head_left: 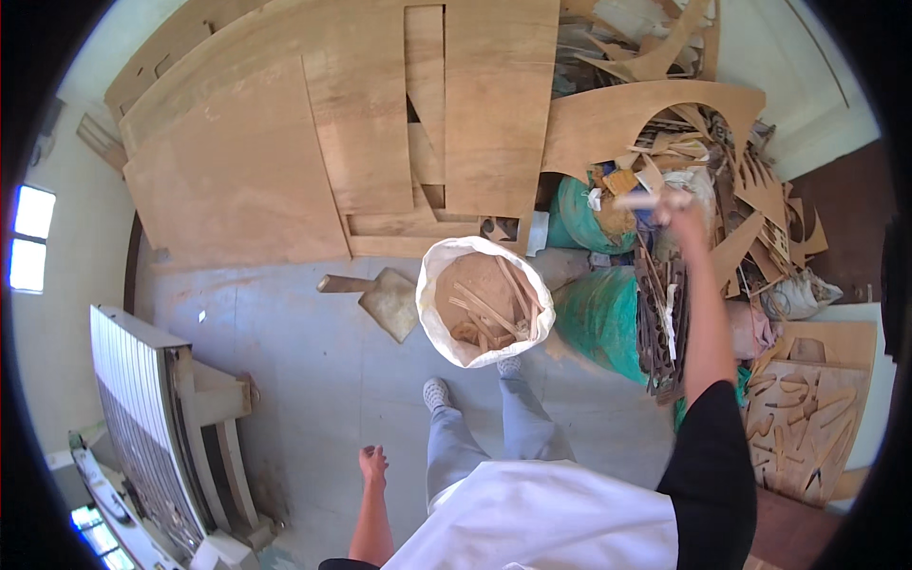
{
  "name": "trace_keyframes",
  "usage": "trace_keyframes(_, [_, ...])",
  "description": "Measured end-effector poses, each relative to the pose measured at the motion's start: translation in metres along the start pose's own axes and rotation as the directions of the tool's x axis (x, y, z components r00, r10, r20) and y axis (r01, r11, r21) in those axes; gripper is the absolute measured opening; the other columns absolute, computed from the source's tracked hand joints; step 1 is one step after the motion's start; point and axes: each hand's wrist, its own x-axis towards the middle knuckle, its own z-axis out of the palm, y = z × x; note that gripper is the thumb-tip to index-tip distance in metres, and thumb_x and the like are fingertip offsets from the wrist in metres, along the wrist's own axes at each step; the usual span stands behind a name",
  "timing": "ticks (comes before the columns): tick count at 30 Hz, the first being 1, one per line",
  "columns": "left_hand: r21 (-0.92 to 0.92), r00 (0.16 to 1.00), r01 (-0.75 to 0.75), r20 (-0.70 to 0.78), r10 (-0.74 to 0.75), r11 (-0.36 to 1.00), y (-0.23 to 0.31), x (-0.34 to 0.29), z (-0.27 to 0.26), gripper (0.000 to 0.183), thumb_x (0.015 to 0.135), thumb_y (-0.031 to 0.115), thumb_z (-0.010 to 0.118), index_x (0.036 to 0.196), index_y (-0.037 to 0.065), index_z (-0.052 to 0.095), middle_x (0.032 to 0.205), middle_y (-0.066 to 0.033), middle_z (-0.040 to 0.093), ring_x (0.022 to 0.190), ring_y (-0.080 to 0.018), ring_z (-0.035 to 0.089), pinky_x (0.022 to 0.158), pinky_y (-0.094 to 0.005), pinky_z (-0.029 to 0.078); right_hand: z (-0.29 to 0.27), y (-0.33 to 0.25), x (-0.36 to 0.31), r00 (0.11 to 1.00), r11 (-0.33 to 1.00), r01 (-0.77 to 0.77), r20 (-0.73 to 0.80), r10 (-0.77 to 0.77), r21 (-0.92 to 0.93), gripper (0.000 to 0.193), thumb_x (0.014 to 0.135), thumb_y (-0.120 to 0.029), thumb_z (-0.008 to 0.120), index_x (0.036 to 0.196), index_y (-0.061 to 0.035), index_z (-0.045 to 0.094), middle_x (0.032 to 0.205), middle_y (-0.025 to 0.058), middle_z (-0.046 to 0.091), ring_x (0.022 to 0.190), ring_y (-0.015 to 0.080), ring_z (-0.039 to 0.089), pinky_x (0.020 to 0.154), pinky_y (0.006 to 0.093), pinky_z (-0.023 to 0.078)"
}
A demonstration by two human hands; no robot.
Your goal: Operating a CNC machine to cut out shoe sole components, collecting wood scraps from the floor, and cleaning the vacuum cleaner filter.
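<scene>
Several wood strips (486,306) lean in the white sack (427,309) at the feet (437,392), which a kick could tip. Jagged scrap (680,142) could scratch the blurred right hand (676,205), whose grip I cannot tell; the left hand's (374,463) fingers curl loosely, empty.

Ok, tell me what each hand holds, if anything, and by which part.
The left hand appears to hold nothing. The right hand is blurred; whether the pale, narrow shape extending from it is held or part of it cannot be told.
</scene>
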Motion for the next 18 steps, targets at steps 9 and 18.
trace_keyframes(9, [-0.032,0.994,0.096,-0.049,-0.098,0.995,-0.052,-0.075,0.064,0.040,0.084,0.017,0.058,0.117,-0.002,0.045,0.103,-0.0149,0.055,0.087,-0.0228,0.058,0.067,-0.0354,0.052,0.136,0.003,-0.018,0.907,0.896,0.178,0.420,0.011,-0.408,0.017,0.072,-0.020,0.066,0.080,-0.0048,0.066,0.071,0.0104,0.065,0.068,0.0195,0.063,0.063,0.0312,0.048])
trace_keyframes(18, [-0.222,0.968,0.160,-0.155,-0.197,0.962,-0.128,-0.151,0.082,0.035,0.082,0.016,0.061,0.110,-0.001,0.049,0.089,-0.0093,0.056,0.071,-0.0151,0.055,0.055,-0.0291,0.048,0.303,0.242,-0.169,0.809,0.268,0.562,0.587,0.019,-0.783,0.067,0.072,-0.019,0.064,0.129,0.0031,0.036,0.126,0.0311,0.036,0.112,0.0417,0.042,0.096,0.0441,0.037])
